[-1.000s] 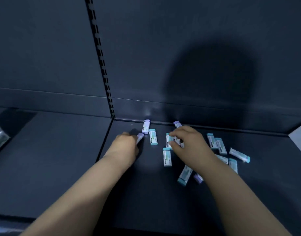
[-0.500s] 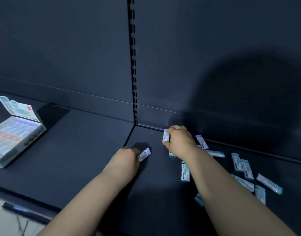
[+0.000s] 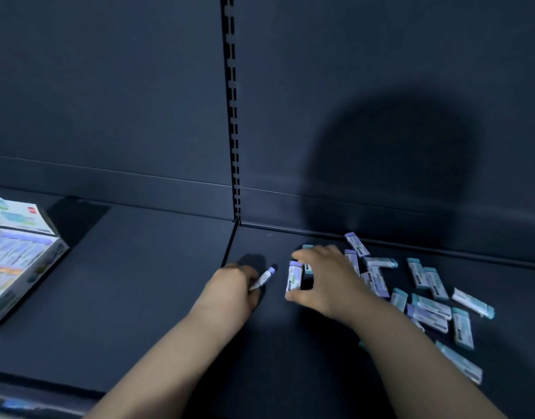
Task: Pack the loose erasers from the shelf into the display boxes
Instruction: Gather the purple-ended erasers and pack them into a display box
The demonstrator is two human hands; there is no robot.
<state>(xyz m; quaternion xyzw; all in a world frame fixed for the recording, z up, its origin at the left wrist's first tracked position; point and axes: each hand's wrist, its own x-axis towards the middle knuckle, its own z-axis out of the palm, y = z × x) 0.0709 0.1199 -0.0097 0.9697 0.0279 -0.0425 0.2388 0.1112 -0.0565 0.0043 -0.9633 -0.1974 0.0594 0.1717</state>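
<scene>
Several loose erasers (image 3: 423, 294) with teal or purple ends lie scattered on the dark shelf (image 3: 139, 297), right of the middle. My left hand (image 3: 233, 290) grips a purple-ended eraser (image 3: 264, 278), whose tip sticks out to the right. My right hand (image 3: 323, 279) pinches another purple-ended eraser (image 3: 294, 276) between thumb and fingers at the left edge of the pile. An open display box (image 3: 21, 261) with its printed lid up stands at the far left, with erasers packed inside.
A slotted upright (image 3: 232, 116) divides the dark back wall. The shelf's rear lip runs behind the pile. The front edge of the shelf is at the lower left. My head's shadow falls on the wall to the right.
The view has swung left and the display box has come into sight. My right hand has picked up a purple-ended eraser and drawn it leftward. My left hand still holds its eraser.
</scene>
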